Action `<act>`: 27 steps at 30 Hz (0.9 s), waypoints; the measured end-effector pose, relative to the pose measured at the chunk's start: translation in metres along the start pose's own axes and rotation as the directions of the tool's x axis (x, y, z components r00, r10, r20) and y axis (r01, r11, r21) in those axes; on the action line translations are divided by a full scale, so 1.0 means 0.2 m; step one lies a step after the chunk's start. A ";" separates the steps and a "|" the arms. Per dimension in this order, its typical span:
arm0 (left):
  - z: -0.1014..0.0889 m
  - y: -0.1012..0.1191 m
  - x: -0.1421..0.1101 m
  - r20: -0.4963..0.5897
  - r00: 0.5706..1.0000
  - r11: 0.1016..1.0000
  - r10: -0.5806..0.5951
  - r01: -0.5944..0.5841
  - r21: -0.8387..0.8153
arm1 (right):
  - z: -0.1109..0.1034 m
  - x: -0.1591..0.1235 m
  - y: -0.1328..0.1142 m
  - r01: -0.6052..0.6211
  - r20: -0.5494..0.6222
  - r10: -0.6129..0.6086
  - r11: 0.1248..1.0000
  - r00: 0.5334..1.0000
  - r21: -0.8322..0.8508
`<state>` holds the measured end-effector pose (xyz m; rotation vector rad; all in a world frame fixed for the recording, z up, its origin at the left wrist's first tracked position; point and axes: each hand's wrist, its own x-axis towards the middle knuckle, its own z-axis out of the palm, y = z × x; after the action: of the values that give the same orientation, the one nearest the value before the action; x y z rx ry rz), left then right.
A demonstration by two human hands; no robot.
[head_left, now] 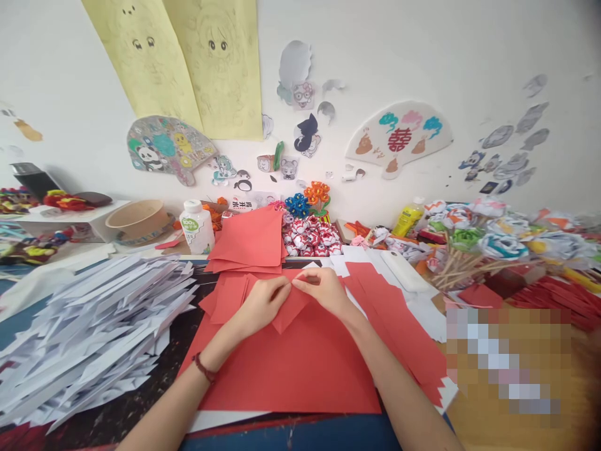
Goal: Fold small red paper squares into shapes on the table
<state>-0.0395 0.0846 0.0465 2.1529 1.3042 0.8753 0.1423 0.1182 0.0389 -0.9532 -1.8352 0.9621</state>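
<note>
A small piece of red paper [284, 318], one corner pointing toward me, is between my two hands. My left hand [264, 304] pinches its upper edge, with a dark beaded bracelet on that wrist. Close beside it, my right hand [323, 289] pinches the same paper between thumb and forefinger. Both hands hover above a large red sheet [291, 376] lying flat in front of me. More red squares [225, 297] lie partly under my left forearm and hand. Whether the held paper has a fold is hard to make out.
Folded white paper strips [89, 332] are heaped at left. Red squares [248, 241] stack behind my hands, near a white bottle [196, 225] and red-white paper pieces [312, 238]. Red sheets [399, 326] lie at right, with paper flowers on sticks [462, 244] beyond.
</note>
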 end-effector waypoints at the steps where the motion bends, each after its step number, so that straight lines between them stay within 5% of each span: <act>1: 0.01 0.00 0.00 -0.002 1.000 1.000 -0.022 0.022 -0.005 | 0.01 0.00 0.00 0.015 -0.013 -0.015 1.000 1.000 -0.015; 8: -0.01 -0.01 0.03 0.007 0.996 0.995 -0.084 0.084 -0.059 | -0.05 -0.01 -0.01 0.117 -0.220 -0.137 0.988 0.966 -0.100; 15: -0.09 -0.02 0.01 -0.021 0.994 0.992 -0.110 0.108 -0.068 | -0.12 0.00 0.00 0.093 -0.366 -0.093 0.996 0.926 -0.018; 21: -0.15 -0.08 0.02 -0.220 0.963 0.987 -0.158 0.161 -0.001 | -0.14 0.00 0.04 0.047 -0.524 -0.006 0.997 0.852 0.065; 24: -0.12 -0.07 0.03 -0.271 0.952 0.987 -0.140 0.113 -0.114 | -0.11 0.00 0.04 0.050 -0.484 0.018 0.991 0.875 0.126; 27: -0.08 -0.04 0.03 -0.233 0.964 0.984 -0.131 0.099 -0.146 | -0.06 0.01 0.01 0.019 -0.321 0.046 0.980 0.946 0.199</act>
<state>-0.0541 0.0941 0.0534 1.8930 1.4276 1.1697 0.1540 0.1231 0.0421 -0.9382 -1.4306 0.9172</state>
